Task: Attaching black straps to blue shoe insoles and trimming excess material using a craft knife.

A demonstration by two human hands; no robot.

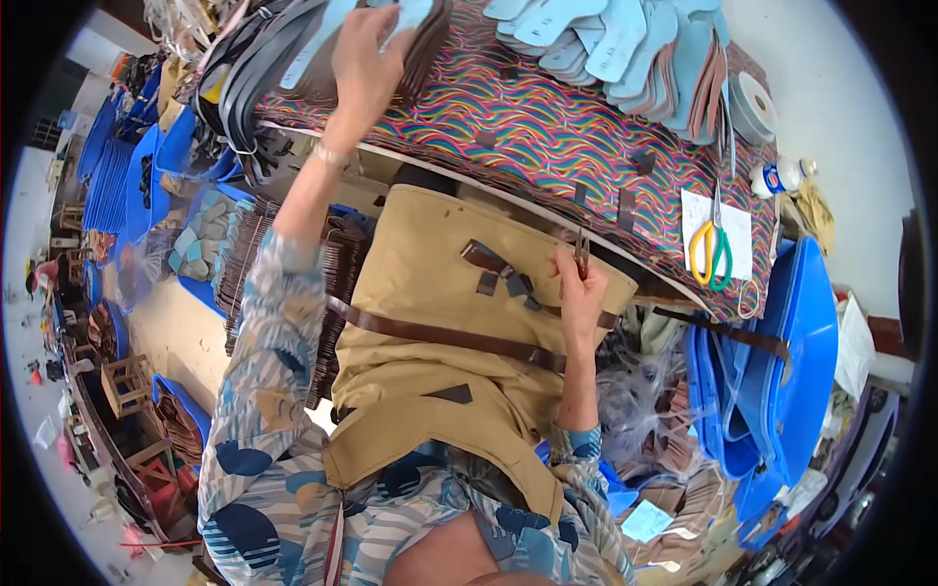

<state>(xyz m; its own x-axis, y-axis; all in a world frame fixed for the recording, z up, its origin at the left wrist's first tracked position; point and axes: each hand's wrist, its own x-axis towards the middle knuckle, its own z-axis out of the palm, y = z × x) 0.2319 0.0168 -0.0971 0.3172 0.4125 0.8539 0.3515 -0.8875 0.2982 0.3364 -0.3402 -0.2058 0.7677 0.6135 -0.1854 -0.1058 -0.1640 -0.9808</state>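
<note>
Two hands are working apart over a bench [547, 127] covered in a rainbow wave-patterned cloth. The left hand [363, 61] is reaching far forward, its grip closing on the edge of a pale blue insole-shaped piece [322, 39] lying on a dark stack at the bench's far left end. The right hand [578, 288] is resting near the bench's front edge, its grip pinching a small pair of metal snips [582, 249] that is pointing up from the fingers. Just left of that grip, short brown strap pieces [498, 269] are lying on a tan canvas apron [430, 293]. Right of the grip, yellow-and-green scissors [711, 249] are lying on white paper. Beyond it, a heap of blue insoles [625, 49] is sitting.
</note>
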